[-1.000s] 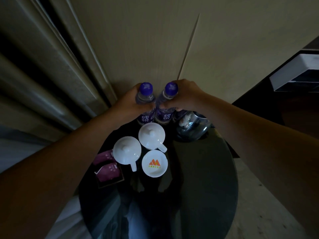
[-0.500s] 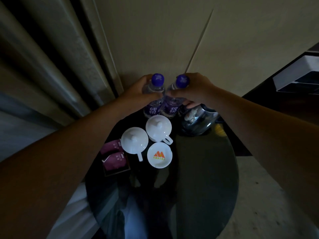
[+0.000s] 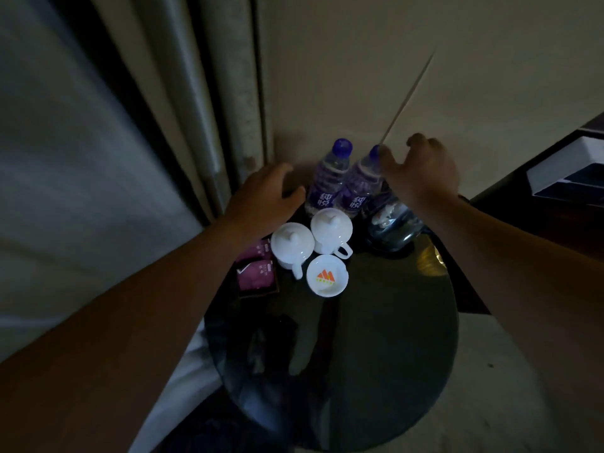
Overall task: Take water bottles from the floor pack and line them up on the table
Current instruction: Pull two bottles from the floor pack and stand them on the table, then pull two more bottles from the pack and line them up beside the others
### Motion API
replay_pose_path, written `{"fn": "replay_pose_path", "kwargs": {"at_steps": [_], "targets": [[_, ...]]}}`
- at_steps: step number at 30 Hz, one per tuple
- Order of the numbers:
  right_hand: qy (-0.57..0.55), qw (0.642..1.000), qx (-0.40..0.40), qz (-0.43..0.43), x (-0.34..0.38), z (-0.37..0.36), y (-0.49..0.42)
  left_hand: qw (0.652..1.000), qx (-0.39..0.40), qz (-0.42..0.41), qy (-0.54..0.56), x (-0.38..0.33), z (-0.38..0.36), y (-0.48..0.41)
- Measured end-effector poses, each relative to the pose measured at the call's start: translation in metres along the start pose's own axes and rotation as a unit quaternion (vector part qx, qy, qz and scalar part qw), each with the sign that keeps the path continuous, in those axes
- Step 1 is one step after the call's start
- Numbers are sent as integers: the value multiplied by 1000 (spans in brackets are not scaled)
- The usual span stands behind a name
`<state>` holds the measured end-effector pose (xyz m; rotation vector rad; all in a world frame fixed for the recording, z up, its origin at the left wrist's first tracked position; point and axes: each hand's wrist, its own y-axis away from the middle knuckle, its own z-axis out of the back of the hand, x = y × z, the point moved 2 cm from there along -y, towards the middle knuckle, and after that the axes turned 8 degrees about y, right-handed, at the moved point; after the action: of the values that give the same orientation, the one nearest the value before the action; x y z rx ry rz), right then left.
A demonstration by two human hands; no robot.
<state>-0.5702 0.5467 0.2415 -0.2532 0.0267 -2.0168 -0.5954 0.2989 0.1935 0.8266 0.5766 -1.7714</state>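
Two clear water bottles with purple caps and purple labels stand upright side by side at the back of a round dark glass table [image 3: 392, 338]. The left bottle [image 3: 328, 178] and the right bottle [image 3: 359, 188] touch each other. My left hand [image 3: 261, 201] hovers just left of the left bottle, fingers apart, holding nothing. To the right of the right bottle, my right hand [image 3: 421, 171] is open, its thumb crossing in front of that bottle's cap. The floor pack is out of view.
In front of the bottles stand two white lidded cups [image 3: 291, 243] [image 3: 331, 228] and a white ashtray [image 3: 327, 279]. Pink sachets [image 3: 256, 276] lie in a small tray at the left. A glass kettle [image 3: 389, 227] sits at the right. Curtains hang at the left, a wall behind.
Both hands have let go of the bottles and drawn apart, the left hand leftward and the right hand rightward. The bottles stay standing on the table.
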Motion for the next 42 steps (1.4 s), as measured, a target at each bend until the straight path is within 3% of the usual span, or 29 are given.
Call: {"fn": "replay_pose_path", "kwargs": {"at_steps": [1,3,9,13,19,22,31,38,42], "targets": [[38,997,-55,36,5,11,13,999,-3,-8,-46,-6,6,15],[73,988,-89,105,18,33,41,993,-16,-31,-113,-26,17,46],[69,969,-53,232,51,103,152,978,-36,-31,-202,-86,47,156],[30,956,-41,290,65,141,249,983,-61,3,-175,-119,64,245],[-80,926,-11,368,97,140,376,973,-117,51,-195,-101,96,379],[-87,913,20,398,113,114,431,961,-120,107,-224,-67,92,441],[-38,895,190,402,116,-32,558,938,-31,318,-133,86,7,598],[-35,836,393,382,114,-200,637,932,65,348,-83,232,-77,656],[-34,799,480,359,114,-293,676,935,72,341,-69,304,-116,652]]}}
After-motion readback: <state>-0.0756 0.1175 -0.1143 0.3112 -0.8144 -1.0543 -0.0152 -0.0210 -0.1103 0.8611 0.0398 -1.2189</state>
